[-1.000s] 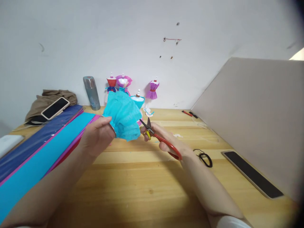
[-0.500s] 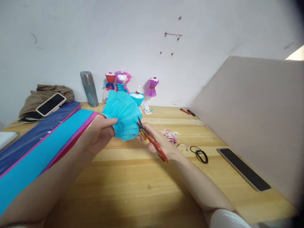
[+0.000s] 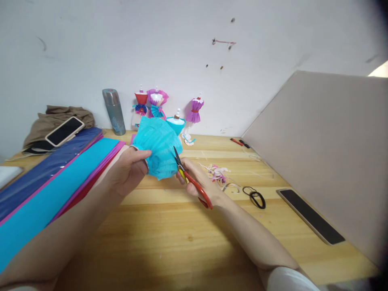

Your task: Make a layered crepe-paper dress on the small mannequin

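My left hand (image 3: 133, 167) grips the left edge of a gathered piece of turquoise crepe paper (image 3: 157, 147), its thumb lying on top. Red-handled scissors (image 3: 195, 184) rest in my right hand (image 3: 197, 173), their dark blades pointing up and left over the paper's right edge. The right fingers also reach the paper's right side, partly hidden behind the scissors. Just behind the paper stands a small mannequin (image 3: 176, 119) with a turquoise top, its lower part covered from view.
Dressed mini mannequins (image 3: 194, 111) and a grey bottle (image 3: 114, 112) stand by the wall. Folded coloured paper (image 3: 69, 178), a phone (image 3: 65, 131) and brown cloth (image 3: 63, 115) lie left. Paper scraps (image 3: 218, 173), a black hair tie (image 3: 254, 197) and a dark flat phone-like slab (image 3: 311, 216) lie right.
The scissors have tilted slightly, their tip shifting a little up and left on the paper. Both hands keep their hold, and the view has moved slightly.
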`<state>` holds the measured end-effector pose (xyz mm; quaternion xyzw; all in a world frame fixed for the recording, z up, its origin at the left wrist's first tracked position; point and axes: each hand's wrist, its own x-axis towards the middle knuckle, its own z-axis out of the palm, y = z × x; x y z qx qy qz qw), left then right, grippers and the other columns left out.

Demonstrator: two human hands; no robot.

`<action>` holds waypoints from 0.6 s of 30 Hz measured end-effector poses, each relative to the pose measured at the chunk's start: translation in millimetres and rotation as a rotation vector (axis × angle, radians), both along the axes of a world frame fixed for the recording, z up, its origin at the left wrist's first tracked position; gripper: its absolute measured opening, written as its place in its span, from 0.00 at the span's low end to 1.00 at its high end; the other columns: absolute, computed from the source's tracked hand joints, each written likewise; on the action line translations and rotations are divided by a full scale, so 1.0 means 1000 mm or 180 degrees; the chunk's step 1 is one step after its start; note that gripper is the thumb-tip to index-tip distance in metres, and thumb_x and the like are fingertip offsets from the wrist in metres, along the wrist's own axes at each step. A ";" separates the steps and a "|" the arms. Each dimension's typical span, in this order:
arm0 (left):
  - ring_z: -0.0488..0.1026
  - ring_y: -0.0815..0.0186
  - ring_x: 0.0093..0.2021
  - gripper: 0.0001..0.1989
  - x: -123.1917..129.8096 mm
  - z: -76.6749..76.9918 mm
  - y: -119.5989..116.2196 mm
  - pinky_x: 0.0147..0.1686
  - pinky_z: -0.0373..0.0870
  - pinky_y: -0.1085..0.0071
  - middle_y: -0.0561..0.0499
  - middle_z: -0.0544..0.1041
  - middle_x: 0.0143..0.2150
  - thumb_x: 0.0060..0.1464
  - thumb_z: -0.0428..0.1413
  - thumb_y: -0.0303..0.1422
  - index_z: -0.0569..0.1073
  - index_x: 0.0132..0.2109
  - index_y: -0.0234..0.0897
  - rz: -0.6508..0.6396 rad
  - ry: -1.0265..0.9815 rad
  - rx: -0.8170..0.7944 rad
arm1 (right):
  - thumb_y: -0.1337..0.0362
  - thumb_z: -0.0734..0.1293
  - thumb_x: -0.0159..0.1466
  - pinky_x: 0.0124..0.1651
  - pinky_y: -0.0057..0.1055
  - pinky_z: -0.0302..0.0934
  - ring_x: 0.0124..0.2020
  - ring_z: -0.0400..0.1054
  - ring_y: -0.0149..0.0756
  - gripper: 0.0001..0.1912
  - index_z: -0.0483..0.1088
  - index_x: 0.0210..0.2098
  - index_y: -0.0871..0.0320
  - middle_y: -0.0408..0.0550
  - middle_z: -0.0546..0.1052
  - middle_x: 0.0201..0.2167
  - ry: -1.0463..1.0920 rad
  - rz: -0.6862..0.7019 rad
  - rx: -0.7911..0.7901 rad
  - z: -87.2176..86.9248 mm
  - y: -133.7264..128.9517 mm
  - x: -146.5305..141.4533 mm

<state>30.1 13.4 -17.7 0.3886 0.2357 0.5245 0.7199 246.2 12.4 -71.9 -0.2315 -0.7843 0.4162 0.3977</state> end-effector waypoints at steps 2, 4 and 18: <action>0.79 0.47 0.55 0.27 -0.001 -0.002 0.001 0.48 0.82 0.55 0.46 0.85 0.50 0.56 0.58 0.24 0.76 0.62 0.41 -0.0046 -0.0059 -0.0041 | 0.33 0.66 0.61 0.38 0.32 0.56 0.34 0.58 0.34 0.31 0.64 0.41 0.56 0.43 0.66 0.33 0.0032 0.0003 -0.0084 -0.001 -0.001 0.000; 0.79 0.47 0.56 0.27 -0.002 -0.003 0.002 0.48 0.82 0.56 0.46 0.85 0.50 0.55 0.59 0.24 0.76 0.62 0.41 -0.0076 -0.0073 -0.0055 | 0.33 0.66 0.61 0.37 0.31 0.55 0.33 0.57 0.34 0.31 0.64 0.43 0.56 0.43 0.66 0.33 0.0071 0.0002 -0.0142 -0.002 -0.001 0.000; 0.80 0.47 0.54 0.22 -0.001 -0.004 0.002 0.46 0.81 0.57 0.45 0.85 0.49 0.55 0.59 0.26 0.79 0.57 0.40 -0.0018 0.0042 -0.0023 | 0.34 0.67 0.61 0.35 0.30 0.56 0.34 0.58 0.33 0.31 0.64 0.45 0.55 0.43 0.65 0.35 0.0121 0.0019 -0.0308 -0.006 -0.002 -0.001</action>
